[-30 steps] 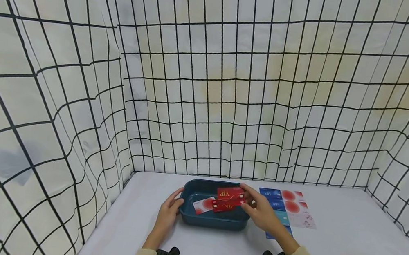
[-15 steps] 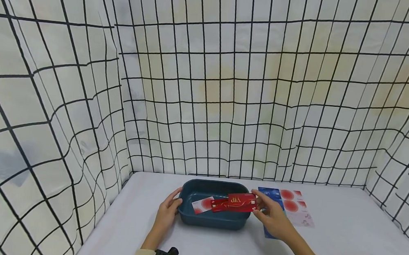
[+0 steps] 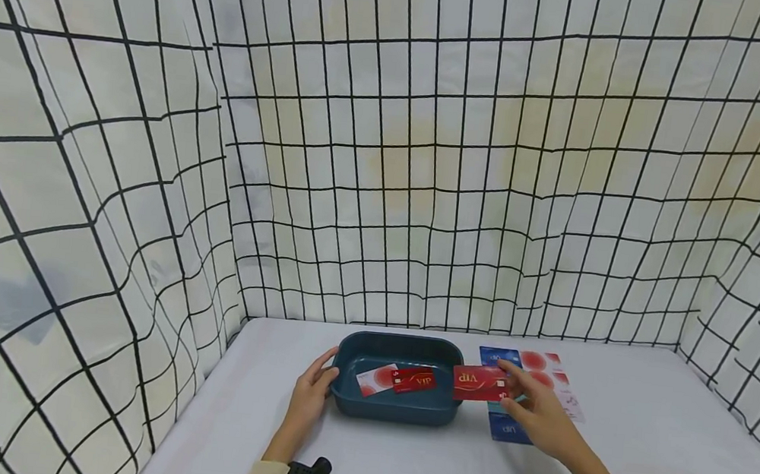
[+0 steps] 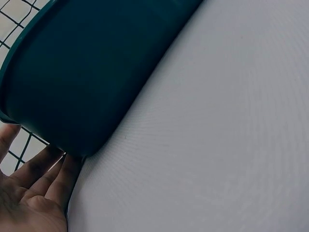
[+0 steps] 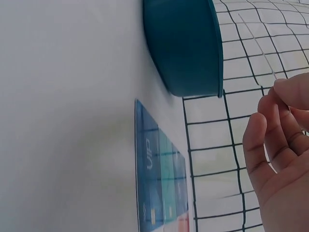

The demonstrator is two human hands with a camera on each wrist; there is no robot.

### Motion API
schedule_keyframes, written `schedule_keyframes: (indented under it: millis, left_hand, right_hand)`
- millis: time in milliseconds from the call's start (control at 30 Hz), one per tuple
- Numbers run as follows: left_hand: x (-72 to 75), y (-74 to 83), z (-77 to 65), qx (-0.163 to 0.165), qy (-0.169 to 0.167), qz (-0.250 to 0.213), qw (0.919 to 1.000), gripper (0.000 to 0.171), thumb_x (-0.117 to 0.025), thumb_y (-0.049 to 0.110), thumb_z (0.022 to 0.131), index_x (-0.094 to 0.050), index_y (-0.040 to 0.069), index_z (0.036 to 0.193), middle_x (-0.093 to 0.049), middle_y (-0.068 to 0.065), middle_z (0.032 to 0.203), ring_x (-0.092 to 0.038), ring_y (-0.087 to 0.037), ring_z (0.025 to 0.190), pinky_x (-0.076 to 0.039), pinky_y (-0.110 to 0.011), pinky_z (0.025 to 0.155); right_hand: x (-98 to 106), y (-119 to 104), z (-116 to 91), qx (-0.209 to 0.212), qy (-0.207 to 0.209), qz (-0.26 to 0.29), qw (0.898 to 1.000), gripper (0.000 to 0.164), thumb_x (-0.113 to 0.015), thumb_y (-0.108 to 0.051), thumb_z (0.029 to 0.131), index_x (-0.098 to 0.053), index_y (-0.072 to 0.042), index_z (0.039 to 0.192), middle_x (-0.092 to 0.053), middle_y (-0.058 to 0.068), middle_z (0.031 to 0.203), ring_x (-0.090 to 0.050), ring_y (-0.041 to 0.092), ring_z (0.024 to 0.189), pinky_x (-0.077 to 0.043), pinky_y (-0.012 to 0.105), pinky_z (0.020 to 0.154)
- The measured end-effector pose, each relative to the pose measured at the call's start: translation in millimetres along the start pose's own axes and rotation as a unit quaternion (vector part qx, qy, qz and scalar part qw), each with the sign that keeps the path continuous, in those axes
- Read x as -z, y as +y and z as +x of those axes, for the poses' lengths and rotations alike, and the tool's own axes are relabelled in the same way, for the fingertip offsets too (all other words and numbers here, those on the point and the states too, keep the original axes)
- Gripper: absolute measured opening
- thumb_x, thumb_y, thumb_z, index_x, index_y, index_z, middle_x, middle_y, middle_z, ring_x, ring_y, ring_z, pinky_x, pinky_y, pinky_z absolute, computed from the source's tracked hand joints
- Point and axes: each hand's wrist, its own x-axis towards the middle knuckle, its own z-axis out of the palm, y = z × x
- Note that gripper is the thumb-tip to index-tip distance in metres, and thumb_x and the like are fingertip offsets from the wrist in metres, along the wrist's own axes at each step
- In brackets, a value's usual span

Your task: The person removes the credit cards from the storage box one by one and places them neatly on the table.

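Note:
My right hand [image 3: 540,414] pinches a red VIP card [image 3: 479,383] by its right end, between thumb and fingers. The card is held up, its left edge overlapping the right rim of the dark teal bin [image 3: 393,412] in the head view. My left hand [image 3: 310,390] rests against the bin's left end, thumb at the rim; in the left wrist view its fingers [image 4: 65,181] lie fairly straight against the outer wall. Inside the bin lie another red VIP card [image 3: 415,379] and a white card with a red round print [image 3: 376,381]. The right wrist view hides the held card.
Right of the bin, a blue VIP card [image 3: 509,429] and several other blue and teal cards lie in a column. White cards with red round prints [image 3: 534,361] lie beside them. A white wall with black grid lines [image 3: 384,192] closes off the table's back.
My right hand has drawn the red VIP card from over the bin rightward past its rim, uncovering the red card below. My left hand has stayed at the bin's left end.

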Motion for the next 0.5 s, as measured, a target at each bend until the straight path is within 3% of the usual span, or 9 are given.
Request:
schedule_keyframes:
  millis: [233, 500]
  left_hand:
    - [-0.9, 0.2, 0.3, -0.001, 0.003, -0.003, 1.0000, 0.044, -0.053, 0.024, 0.107, -0.053, 0.023, 0.150, -0.065, -0.017, 0.139, -0.060, -0.026, 0.119, -0.049, -0.028, 0.091]
    - [0.1, -1.6, 0.0, -0.005, 0.000, 0.001, 1.0000, 0.044, -0.053, 0.026, 0.107, -0.052, 0.024, 0.151, -0.064, -0.017, 0.141, -0.060, -0.028, 0.123, -0.051, -0.032, 0.095]
  right_hand:
    - [15.2, 7.6, -5.9, -0.007, 0.012, -0.012, 1.000, 0.061, -0.070, -0.008, 0.095, -0.048, -0.011, 0.152, -0.062, 0.008, 0.112, -0.057, 0.015, 0.098, -0.055, 0.019, 0.080]
    - [29.3, 17.0, -14.7, -0.002, 0.005, 0.003, 1.000, 0.060, -0.069, -0.008, 0.096, -0.046, -0.001, 0.151, -0.063, 0.010, 0.112, -0.055, 0.007, 0.092, -0.054, 0.018, 0.079]
